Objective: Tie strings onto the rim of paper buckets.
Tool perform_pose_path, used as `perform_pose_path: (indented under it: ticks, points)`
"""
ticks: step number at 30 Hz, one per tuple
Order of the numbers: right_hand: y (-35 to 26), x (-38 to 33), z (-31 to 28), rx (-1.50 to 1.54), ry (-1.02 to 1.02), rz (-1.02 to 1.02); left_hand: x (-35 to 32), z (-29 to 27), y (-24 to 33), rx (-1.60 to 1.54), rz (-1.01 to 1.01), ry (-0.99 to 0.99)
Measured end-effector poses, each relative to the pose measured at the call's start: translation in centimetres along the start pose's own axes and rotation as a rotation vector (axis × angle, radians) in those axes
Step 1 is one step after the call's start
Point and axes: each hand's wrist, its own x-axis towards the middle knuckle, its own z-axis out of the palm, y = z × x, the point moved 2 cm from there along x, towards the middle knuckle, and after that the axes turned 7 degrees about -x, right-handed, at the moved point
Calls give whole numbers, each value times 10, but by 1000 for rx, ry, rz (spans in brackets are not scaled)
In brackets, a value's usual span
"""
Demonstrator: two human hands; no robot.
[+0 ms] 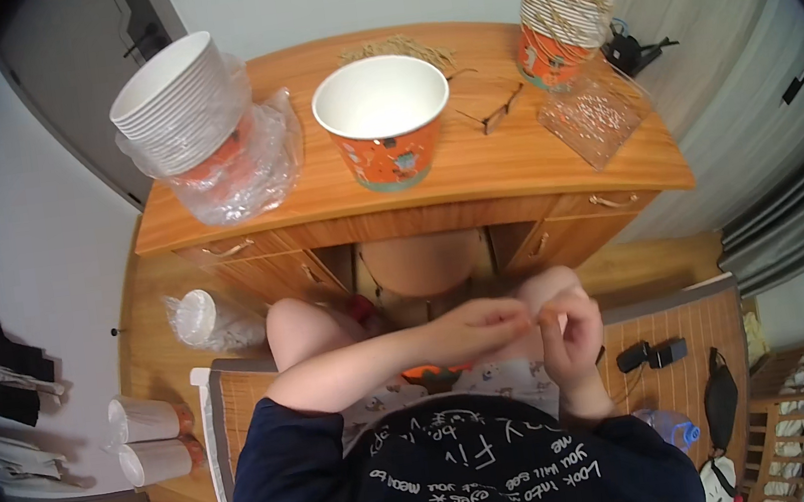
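Both of my hands meet above my lap, in front of the desk. My left hand [482, 329] reaches across with its fingers pinched together. Close against it, my right hand [573, 332] is curled, its thumb and fingertips drawn together. Anything between the fingertips is too small to make out. Beyond them, a large paper bucket [389, 157], white inside with an orange printed outside, stands upright on the desk near its front edge. Behind the bucket lies a pile of thin beige strands [402, 48]. Something orange [434, 372] shows below my left forearm.
On the wooden desk [502, 163] are a plastic-wrapped stack of buckets [196, 126], another stack draped with beige strands [566, 15], eyeglasses [498, 117] and a clear packet of small bits [592, 122]. Wrapped stacks [152, 462] lie on the floor. A bottle [680, 430] is beside me.
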Motion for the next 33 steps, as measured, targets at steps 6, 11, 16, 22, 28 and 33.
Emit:
perform_pose_path:
  ticks: [6,11,16,22,28,33]
  points:
    - [-12,13,-4,521,131,132,-9,19,29,-277,244,83]
    - [-27,17,-7,409,114,22,-2,20,25,-406,348,-30]
    - [-28,28,-5,187,180,-24,2,9,28,-335,316,-68]
    - [-23,54,4,-23,162,-92,2,-27,58,213,446,74]
    - [-12,93,46,16,4,-182,-17,-71,76,414,604,355]
    - [-16,129,79,85,-81,-249,-40,-95,92,539,701,558]
